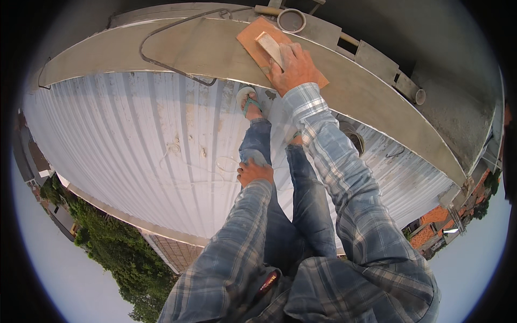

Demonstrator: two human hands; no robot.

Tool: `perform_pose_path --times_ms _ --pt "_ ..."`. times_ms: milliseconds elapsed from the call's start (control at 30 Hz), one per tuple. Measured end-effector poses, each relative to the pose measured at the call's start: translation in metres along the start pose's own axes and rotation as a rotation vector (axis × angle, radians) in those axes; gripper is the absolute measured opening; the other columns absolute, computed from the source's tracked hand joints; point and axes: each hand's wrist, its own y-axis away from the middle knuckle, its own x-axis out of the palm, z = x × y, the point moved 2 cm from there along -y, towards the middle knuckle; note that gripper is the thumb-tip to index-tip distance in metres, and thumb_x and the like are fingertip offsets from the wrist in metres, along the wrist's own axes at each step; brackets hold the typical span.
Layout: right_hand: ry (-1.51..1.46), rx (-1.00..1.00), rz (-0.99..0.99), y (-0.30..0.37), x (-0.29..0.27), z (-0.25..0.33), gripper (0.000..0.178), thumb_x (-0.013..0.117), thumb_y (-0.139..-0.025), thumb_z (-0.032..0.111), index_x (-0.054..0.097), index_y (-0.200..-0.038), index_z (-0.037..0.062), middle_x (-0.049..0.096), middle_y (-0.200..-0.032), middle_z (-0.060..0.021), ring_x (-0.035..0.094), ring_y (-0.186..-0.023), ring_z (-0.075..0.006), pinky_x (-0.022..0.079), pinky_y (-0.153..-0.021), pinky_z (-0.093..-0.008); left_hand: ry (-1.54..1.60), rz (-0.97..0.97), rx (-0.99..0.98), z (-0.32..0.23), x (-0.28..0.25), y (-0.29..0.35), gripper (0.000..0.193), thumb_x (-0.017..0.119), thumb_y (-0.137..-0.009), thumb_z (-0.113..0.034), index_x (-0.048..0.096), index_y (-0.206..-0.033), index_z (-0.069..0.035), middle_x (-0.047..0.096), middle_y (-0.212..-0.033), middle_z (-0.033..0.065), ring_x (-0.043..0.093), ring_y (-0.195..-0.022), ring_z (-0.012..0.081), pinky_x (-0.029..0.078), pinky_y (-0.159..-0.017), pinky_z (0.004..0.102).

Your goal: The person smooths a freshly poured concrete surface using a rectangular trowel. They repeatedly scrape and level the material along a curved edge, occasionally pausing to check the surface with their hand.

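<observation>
My right hand (295,67) is closed around the pale wooden handle of a plastering float (250,42). The float's flat orange-brown board lies against the smooth grey plastered band (371,94) along the top of the wall, tilted across it. Below it, my left hand (255,173) rests on my bent left knee, its fingers draped over the jeans and no tool showing in it. A bent metal rod (153,63) hangs over the plastered band, left of the float.
I stand in sandals on a ribbed metal roof (134,129) with thin string on it. A round grey container or pipe end (291,21) sits behind the float. A dark rounded object (353,137) lies right of my feet. Trees (118,253) and tiled roofs (431,226) show beyond the edge.
</observation>
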Motion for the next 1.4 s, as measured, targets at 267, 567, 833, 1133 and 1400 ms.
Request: perform_pose_path --times_ms 267,567,833,1133,1400 --pt "0.232 0.169 0.103 0.058 -0.077 -0.119 0.044 0.069 -0.089 0.029 0.058 -0.128 0.0138 0.058 -0.125 -0.0079 0.060 -0.114 -0.0317 0.052 -0.097 -0.0428 -0.114 -0.080 0.028 -0.006 -0.020 -0.005 0.064 0.064 -0.083 -0.045 0.060 -0.138 -0.013 0.057 -0.133 0.0162 0.058 -0.124 0.0341 0.049 -0.103 0.0471" --pt "0.155 0.586 -0.240 0.156 -0.120 -0.278 0.046 0.074 -0.087 0.035 0.064 -0.113 -0.0011 0.060 -0.110 -0.0214 0.062 -0.103 -0.0409 0.051 -0.092 -0.0481 -0.085 0.014 -0.009 -0.004 -0.027 -0.009 0.064 0.063 -0.085 -0.046 0.058 -0.139 -0.011 0.054 -0.136 0.0166 0.055 -0.128 0.0335 0.046 -0.107 0.0454" --pt "-0.120 0.143 0.146 0.017 0.012 0.004 0.052 0.073 -0.087 0.031 0.056 -0.130 0.0083 0.048 -0.128 -0.0129 0.054 -0.121 -0.0342 0.052 -0.101 -0.0435 -0.226 -0.155 0.054 -0.020 -0.017 -0.009 0.061 0.064 -0.084 -0.046 0.062 -0.134 -0.011 0.058 -0.132 0.0157 0.058 -0.124 0.0332 0.048 -0.104 0.0451" --pt "0.365 0.784 -0.359 0.177 -0.170 -0.357 0.051 0.072 -0.089 0.042 0.067 -0.119 0.0015 0.064 -0.112 -0.0213 0.064 -0.105 -0.0389 0.052 -0.092 -0.0451 -0.237 -0.114 0.053 -0.019 -0.029 -0.002 0.061 0.063 -0.084 -0.045 0.062 -0.134 -0.010 0.059 -0.130 0.0144 0.059 -0.123 0.0329 0.050 -0.101 0.0450" --pt "-0.132 0.560 -0.364 0.084 -0.040 -0.096 0.033 0.071 -0.089 0.028 0.059 -0.106 0.0025 0.057 -0.104 -0.0176 0.062 -0.097 -0.0417 0.053 -0.082 -0.0498 -0.165 -0.075 0.008 -0.006 -0.009 -0.003 0.059 0.065 -0.087 -0.044 0.060 -0.134 -0.010 0.057 -0.131 0.0143 0.058 -0.124 0.0322 0.048 -0.104 0.0429"
